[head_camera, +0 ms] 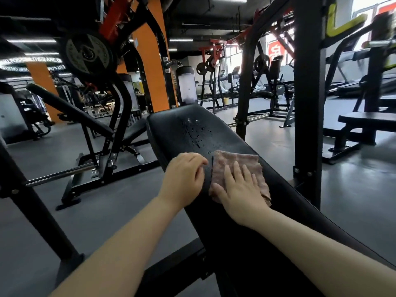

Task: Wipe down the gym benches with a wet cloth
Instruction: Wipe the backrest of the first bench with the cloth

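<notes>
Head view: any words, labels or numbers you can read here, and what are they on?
None can be read in full.
Ring sign, far left: white letters, seemingly mirrored, too blurred.
Weight plate: raised lettering round the rim, too blurred.
Red banner at the window: part of one large white character, cut off.
Bench, cloth: no text.

Under your right hand (240,189) the cloth (237,168) is dusty pink-brown with a nubbly weave, lying on a glossy black bench pad (177,129) speckled with clear droplets at its far end. Far left you have orange pillars (150,50), a black weight plate (89,54) with pale lettering and red frame bars. Far right there's yellow-green padding (342,24); the floor (353,189) is plain grey.
</notes>
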A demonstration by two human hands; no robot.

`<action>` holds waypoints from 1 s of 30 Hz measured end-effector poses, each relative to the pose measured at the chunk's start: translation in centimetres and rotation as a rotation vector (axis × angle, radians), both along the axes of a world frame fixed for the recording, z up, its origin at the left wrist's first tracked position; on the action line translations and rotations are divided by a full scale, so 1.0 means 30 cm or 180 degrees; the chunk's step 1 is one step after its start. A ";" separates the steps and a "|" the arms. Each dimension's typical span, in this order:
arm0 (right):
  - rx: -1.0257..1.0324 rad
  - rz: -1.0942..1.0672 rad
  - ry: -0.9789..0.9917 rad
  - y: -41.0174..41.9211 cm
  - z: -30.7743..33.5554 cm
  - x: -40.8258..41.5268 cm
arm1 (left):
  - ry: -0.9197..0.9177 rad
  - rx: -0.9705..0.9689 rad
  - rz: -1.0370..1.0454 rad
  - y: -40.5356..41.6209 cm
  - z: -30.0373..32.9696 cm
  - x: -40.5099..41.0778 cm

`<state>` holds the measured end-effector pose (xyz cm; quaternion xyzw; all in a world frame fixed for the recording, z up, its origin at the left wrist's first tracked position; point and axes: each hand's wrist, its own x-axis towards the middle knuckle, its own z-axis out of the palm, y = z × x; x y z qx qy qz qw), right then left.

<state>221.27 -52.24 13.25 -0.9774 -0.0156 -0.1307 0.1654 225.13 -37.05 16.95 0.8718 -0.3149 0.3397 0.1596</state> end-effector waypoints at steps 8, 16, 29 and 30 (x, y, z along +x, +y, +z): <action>0.0022 -0.0342 0.0195 -0.194 0.043 0.228 | -0.0046 -0.0223 -0.0028 0.079 -0.106 0.075; -0.0133 -0.0116 0.0038 -0.093 0.084 0.228 | -0.0169 -0.0361 -0.0130 0.070 -0.119 0.086; -0.0156 -0.0209 0.0188 -0.150 0.150 0.377 | -0.0343 -0.0367 -0.0102 0.069 -0.123 0.092; -0.0221 -0.0138 0.0174 -0.113 0.154 0.367 | -0.0346 -0.0342 -0.0098 0.069 -0.124 0.091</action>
